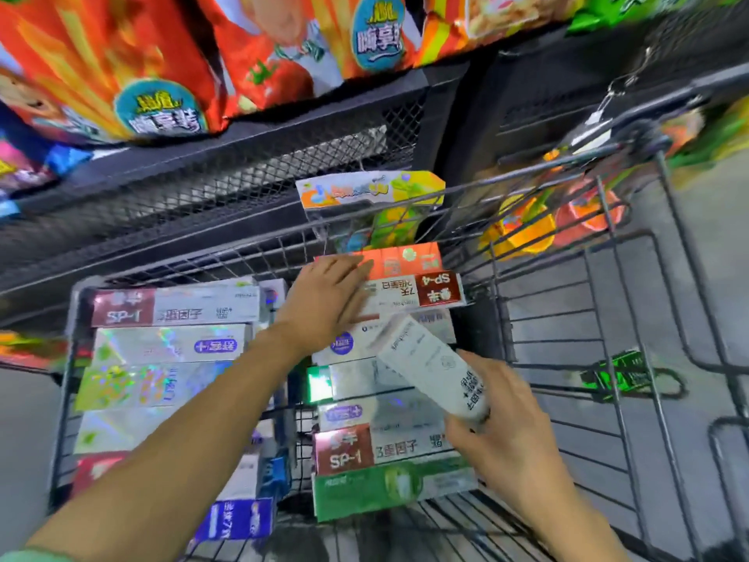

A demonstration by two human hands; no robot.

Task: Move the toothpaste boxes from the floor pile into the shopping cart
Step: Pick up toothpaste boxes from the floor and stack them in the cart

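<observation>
The wire shopping cart (pixel 600 302) fills the middle of the view and holds two rows of toothpaste boxes. The left row (pixel 170 346) has silvery and red-ended boxes. The right row (pixel 385 444) runs from an orange box (pixel 409 259) at the far end to a green box (pixel 389 488) at the near end. My left hand (pixel 328 302) lies flat with straight fingers on the far boxes of the right row. My right hand (pixel 502 423) grips a white toothpaste box (pixel 429 367), tilted diagonally above the right row. The floor pile is out of view.
A dark mesh shelf unit (pixel 243 184) stands just beyond the cart, with orange snack bags (pixel 121 75) on top. A hanging toy packet (pixel 373 204) and colourful goods (pixel 523 229) sit behind the cart's far wall. Grey floor (pixel 709 245) lies to the right.
</observation>
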